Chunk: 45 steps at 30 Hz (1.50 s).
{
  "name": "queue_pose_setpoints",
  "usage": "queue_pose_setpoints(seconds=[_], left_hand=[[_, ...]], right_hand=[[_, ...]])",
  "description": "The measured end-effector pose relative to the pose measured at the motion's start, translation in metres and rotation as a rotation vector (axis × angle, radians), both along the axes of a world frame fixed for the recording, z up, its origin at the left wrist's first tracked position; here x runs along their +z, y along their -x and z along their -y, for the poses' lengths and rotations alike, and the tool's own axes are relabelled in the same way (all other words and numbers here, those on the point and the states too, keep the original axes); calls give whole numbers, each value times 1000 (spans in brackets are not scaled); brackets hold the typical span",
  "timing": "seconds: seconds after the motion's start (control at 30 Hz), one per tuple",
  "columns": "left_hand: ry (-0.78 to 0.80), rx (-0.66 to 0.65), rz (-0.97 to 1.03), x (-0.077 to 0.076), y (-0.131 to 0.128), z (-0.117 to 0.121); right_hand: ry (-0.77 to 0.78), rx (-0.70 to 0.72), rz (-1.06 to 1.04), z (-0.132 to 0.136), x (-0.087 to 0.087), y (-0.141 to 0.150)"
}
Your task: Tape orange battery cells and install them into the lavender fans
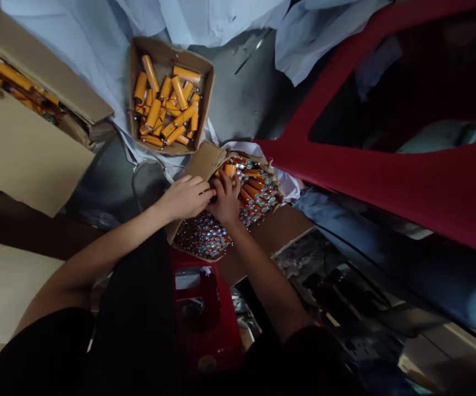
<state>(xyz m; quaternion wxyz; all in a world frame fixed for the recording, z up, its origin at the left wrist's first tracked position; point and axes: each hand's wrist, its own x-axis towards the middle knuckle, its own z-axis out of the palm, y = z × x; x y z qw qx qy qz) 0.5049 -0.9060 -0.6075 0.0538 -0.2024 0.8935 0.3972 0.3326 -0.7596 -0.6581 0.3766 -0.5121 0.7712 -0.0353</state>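
Both hands are over an open cardboard box (200, 160) packed with many orange cylinders, which look like capacitors or battery cells with metal ends. My left hand (186, 197) comes in from the left, its fingers curled together. A bit of orange with a dark end shows at its fingertips, apparently one of the cylinders, mostly hidden. Beside it, my right hand (225, 202) has its fingers bent around an orange cylinder (230, 168) at the top of the pile. More cylinders (255, 187) lie to the right, their round ends facing me.
A smaller cardboard box (207, 99) holding loose orange cylinders stands beyond, on white sheeting (98, 60). At left is a large carton (19, 137) with more orange cylinders. A red plastic chair (386, 176) fills the right side, and a red plastic object (225, 324) stands below the packed box.
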Motion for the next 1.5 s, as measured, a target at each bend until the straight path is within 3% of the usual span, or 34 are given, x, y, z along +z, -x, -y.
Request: queue_pose_setpoints(seconds=[0.1,0.3,0.53,0.7,0.87,1.0,1.07,1.17,1.27,1.33,1.4,1.5], left_hand=[[23,-41,119,1,10,-15],[12,34,212,-13,16,-32],[-4,-18,126,-37,45,-27],[-63,-93,146,-54,66,-23],[-96,-113,180,-44,62,-26],[-118,-120,197,-37,68,-22],[-137,-136,187,-31,73,-19],[-173,-165,145,-11,76,-10],[-172,-121,109,16,66,16],[-105,-55,163,28,53,45],[-14,24,259,29,39,82],[49,172,378,4,19,134]], right_hand=[[-2,-73,9,2,0,3],[-18,-97,14,4,4,3],[-61,-205,18,-11,9,-1],[-112,-163,68,-4,7,10],[-84,-225,93,-6,11,14],[35,-399,201,-12,10,22],[89,-551,290,-16,18,27],[123,-757,423,-17,47,32],[166,-783,547,5,75,33],[194,-722,627,38,77,30],[205,-627,701,87,59,23],[177,-506,792,167,9,3]])
